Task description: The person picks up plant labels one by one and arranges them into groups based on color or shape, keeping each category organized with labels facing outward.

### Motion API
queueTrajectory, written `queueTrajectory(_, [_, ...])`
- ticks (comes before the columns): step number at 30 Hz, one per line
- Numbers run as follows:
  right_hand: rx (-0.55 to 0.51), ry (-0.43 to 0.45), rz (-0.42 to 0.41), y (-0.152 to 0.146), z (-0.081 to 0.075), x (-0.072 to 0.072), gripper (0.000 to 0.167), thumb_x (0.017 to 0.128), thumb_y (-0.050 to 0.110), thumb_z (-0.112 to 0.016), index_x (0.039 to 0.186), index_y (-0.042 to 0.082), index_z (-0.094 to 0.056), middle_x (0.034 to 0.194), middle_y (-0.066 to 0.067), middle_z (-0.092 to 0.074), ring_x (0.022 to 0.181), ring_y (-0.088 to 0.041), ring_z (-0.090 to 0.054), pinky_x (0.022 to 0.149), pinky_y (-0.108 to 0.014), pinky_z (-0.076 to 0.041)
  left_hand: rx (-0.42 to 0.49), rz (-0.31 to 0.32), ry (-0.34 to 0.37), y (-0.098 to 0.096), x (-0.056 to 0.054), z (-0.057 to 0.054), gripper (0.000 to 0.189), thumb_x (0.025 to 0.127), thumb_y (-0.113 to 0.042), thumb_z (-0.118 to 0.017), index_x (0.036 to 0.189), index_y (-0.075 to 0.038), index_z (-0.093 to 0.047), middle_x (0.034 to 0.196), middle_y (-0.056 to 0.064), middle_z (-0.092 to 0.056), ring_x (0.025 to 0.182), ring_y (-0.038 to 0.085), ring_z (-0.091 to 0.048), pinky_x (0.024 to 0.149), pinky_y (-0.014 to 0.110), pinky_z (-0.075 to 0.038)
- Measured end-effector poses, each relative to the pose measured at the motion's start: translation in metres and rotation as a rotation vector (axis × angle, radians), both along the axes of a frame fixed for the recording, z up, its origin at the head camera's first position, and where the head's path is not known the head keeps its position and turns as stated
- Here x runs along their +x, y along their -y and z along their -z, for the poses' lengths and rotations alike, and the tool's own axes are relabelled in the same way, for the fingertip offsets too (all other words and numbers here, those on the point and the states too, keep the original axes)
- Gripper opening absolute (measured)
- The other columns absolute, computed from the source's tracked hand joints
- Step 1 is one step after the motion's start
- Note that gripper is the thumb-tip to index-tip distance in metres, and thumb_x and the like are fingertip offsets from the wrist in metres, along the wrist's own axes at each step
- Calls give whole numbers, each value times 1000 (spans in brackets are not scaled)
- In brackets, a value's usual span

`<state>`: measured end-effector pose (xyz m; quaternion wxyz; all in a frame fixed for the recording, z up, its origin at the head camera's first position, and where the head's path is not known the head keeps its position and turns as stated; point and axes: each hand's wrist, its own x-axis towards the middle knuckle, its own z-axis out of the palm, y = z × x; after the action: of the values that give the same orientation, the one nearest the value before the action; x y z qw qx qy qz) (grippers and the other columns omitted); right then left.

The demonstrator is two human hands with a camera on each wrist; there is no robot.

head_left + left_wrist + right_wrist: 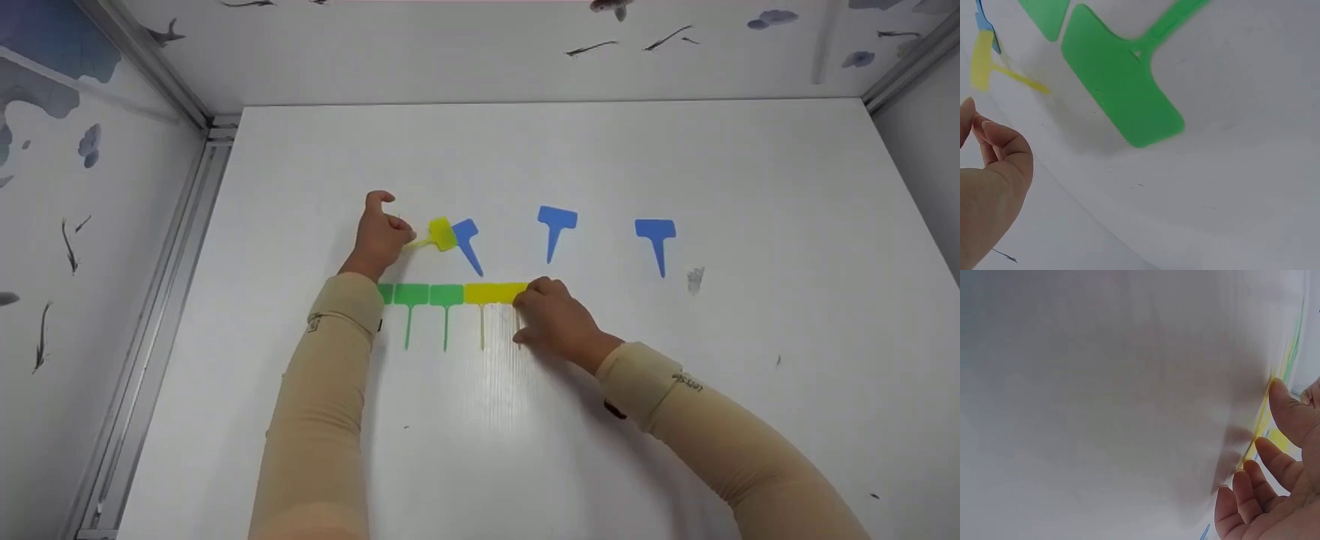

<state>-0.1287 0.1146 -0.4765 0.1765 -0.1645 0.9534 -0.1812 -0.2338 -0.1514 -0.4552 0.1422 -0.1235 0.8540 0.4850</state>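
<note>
We see the loose yellow T-shaped plant label (442, 234) above the row, its head touching or overlapping the leftmost blue plant label (464, 229); dragged sideways, it could catch that one and swing it round. The left hand (379, 236) is beside its stem, but we cannot tell whether the fingers pinch it; with a poor hold, so thin a stem could slip or twist. The right hand (562, 319), loosely bent, rests its fingertips on the end yellow label (508, 293) of the row without wrapping round it. Uneven pressure there could skew the lined-up heads, even nudging the green labels (412, 294) across the white tabletop (510, 465).
</note>
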Motion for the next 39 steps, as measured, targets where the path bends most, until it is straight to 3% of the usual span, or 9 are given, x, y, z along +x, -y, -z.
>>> queueTrajectory(6, [-2,5,-7,-1,-2,0,50,83,26,-77,126,8,-61,127,-12,-50,115,-28,-45,102,-35,-44,-198,125,-7,-4,1,2,51,93,-3,-60,138,-5,-36,114,15,-51,101,26,-48,91,35,-43])
queueTrajectory(11, [9,0,-7,0,-1,-1,49,82,25,-78,125,8,-62,126,-11,-51,114,-27,-45,101,-34,-44,-326,212,40,-8,2,2,42,94,-11,-61,133,-2,-48,126,16,-48,117,27,-45,105,37,-37])
queueTrajectory(18, [25,-1,-2,2,-4,0,50,81,25,-79,125,9,-62,126,-11,-51,113,-27,-45,100,-35,-45,-386,261,89,-16,1,5,37,95,-15,-60,129,-3,-54,127,13,-49,118,26,-44,107,37,-36])
queueTrajectory(24, [13,3,-12,1,-4,0,49,81,22,-79,125,7,-62,127,-13,-51,115,-29,-45,100,-36,-46,-446,321,45,-18,0,5,33,93,-12,-62,123,1,-59,124,16,-52,116,28,-48,103,39,-39])
queueTrajectory(33, [6,4,-26,1,-5,2,49,82,23,-78,126,7,-61,128,-12,-51,115,-28,-45,102,-36,-44,-453,327,111,-20,-4,0,28,93,-12,-63,120,-3,-60,123,13,-57,111,27,-51,103,39,-41])
queueTrajectory(39, [12,-12,-24,0,-6,2,49,83,23,-78,127,8,-61,129,-12,-51,115,-28,-45,102,-35,-44,-477,370,97,-23,-9,-2,36,92,-12,-65,127,-6,-56,129,12,-54,117,27,-49,107,40,-37])
